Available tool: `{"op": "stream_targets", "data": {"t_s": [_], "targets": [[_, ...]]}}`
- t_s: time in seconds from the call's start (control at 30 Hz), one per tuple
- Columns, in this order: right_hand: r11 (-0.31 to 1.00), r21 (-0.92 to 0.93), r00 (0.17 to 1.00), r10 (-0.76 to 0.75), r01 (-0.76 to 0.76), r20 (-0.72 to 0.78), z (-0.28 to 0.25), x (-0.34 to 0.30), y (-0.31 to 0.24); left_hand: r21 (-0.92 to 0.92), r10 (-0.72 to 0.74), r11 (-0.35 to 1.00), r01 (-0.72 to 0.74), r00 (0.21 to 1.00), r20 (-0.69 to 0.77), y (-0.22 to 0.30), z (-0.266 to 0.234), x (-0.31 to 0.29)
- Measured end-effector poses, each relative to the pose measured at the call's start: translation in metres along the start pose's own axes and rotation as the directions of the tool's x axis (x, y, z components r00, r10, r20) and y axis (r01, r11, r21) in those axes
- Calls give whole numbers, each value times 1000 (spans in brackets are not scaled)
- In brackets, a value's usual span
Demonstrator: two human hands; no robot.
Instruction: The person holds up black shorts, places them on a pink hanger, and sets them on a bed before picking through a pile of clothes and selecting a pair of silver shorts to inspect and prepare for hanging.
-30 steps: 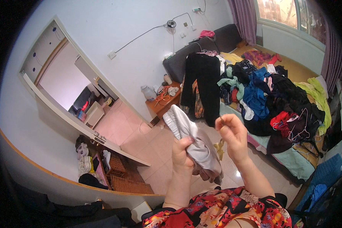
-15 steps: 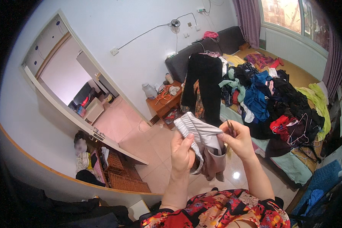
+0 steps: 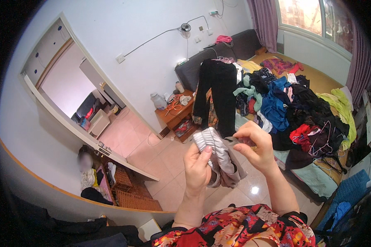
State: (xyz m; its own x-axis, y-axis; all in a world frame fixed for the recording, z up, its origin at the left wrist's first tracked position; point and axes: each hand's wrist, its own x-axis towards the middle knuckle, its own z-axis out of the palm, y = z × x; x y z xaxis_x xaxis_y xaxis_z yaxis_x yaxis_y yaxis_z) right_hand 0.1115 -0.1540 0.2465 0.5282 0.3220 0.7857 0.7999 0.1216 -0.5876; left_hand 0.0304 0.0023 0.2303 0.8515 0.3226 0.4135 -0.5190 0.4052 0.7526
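My left hand [image 3: 197, 166] grips a grey garment [image 3: 227, 162] by its gathered elastic waistband, thumb pressed on the near side. The rest of the cloth hangs in folds between my hands. My right hand [image 3: 256, 144] is raised beside the garment, thumb and fingers closed around a small dark pointed tool [image 3: 230, 139]. Its tip points left at the cloth's upper edge; the fingers hide most of it, so its exact kind is unclear.
Black trousers [image 3: 218, 92] lie over the near edge of the bed, beside a heaped pile of clothes [image 3: 278, 103] with hangers [image 3: 321, 142]. A wooden nightstand [image 3: 175, 116] holds a plastic jug [image 3: 158, 101]. Left are an open door [image 3: 84, 129] and wicker drawers [image 3: 136, 199].
My right hand has let go of the waistband and swung the pointed tool from upright to pointing left. The waistband has turned slightly in my left hand, which keeps its grip.
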Motion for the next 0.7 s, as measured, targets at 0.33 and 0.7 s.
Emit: {"op": "stream_targets", "data": {"t_s": [0.33,0.7], "targets": [[998,-51,998,33,-37,-61,8,-2,-4,192,7,981,-12,1000,27,-3,11,-3],[995,-93,986,-38,23,-165,2,-6,1,219,-22,975,16,999,26,-6,16,-4]]}}
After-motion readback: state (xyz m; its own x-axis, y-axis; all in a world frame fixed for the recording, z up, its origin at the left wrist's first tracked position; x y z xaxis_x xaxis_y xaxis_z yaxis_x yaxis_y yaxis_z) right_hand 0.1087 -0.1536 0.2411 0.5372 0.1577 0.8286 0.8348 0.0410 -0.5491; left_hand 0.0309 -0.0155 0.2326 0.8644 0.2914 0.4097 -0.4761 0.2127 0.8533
